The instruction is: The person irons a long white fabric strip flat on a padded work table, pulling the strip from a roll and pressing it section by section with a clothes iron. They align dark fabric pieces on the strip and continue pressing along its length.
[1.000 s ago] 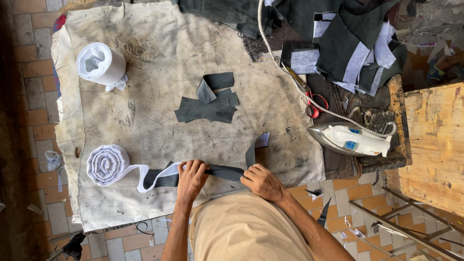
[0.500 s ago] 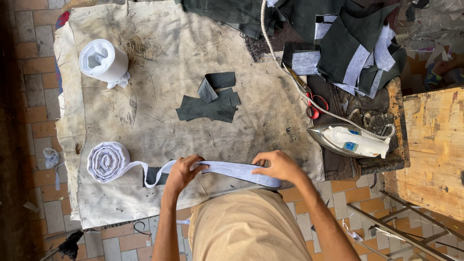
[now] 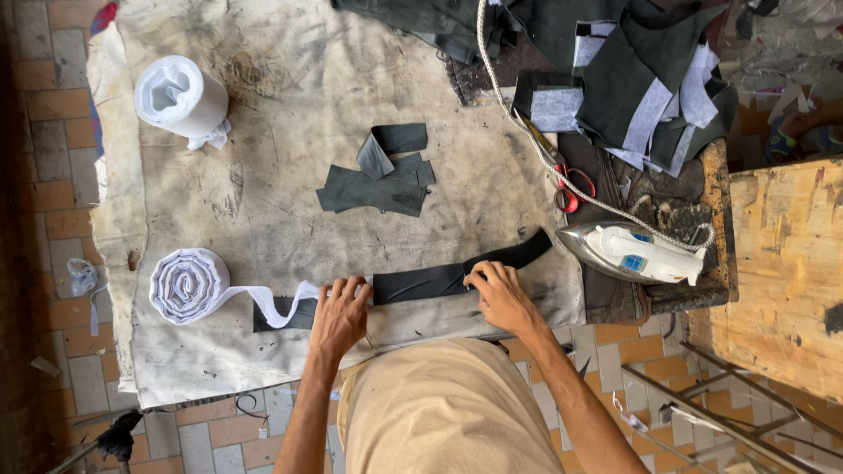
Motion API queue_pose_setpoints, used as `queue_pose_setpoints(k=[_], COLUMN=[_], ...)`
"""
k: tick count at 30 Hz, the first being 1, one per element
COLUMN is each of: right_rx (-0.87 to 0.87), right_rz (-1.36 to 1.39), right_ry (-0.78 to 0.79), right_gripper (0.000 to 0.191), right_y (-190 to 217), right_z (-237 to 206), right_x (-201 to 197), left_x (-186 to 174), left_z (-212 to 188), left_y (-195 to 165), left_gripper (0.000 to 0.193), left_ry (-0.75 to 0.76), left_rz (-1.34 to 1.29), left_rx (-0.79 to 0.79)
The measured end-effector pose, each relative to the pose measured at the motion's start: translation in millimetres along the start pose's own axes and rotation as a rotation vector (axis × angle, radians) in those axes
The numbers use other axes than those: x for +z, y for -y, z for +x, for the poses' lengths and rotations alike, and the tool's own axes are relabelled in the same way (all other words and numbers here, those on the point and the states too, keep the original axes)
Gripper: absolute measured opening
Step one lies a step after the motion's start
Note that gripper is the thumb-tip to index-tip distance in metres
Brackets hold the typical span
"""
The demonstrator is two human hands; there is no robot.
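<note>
Both hands press flat, fingers spread: the left hand (image 3: 338,316) on the white tape (image 3: 263,298) end, the right hand (image 3: 499,294) on the dark fabric strip (image 3: 439,281), whose long axis runs left-right across the lower middle of the frame between them. Outward on the desk (image 3: 290,96), the tape roll (image 3: 186,285) sits lower left, cut dark pieces (image 3: 378,180) centre, and iron (image 3: 632,253) and scissors (image 3: 558,171) right, well apart.

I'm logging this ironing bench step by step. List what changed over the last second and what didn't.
The white tape that lay over the dark fabric strip half a second ago is now pulled back toward the tape roll, leaving the strip bare. The left hand presses at the tape's end; the right hand pins the strip further right than a second ago. The iron, scissors and cut dark pieces stayed put.
</note>
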State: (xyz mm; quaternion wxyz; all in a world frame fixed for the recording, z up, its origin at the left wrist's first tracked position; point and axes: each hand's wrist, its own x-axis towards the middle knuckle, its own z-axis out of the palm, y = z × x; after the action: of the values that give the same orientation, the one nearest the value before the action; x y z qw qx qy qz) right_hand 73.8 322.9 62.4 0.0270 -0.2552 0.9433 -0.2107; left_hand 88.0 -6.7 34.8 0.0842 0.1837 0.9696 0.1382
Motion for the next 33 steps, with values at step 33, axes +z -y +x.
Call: queue_pose_setpoints(k=[33], right_rx=[0.105], right_rz=[0.221], right_ry=[-0.053], right_gripper=[0.014], right_y=[11], right_z=[-4], right_x=[42], left_x=[29], left_z=[-3], left_y=[-30], left_gripper=[0.029], left_ry=[-0.136], left_rz=[-0.193], left_rx=[-0.098])
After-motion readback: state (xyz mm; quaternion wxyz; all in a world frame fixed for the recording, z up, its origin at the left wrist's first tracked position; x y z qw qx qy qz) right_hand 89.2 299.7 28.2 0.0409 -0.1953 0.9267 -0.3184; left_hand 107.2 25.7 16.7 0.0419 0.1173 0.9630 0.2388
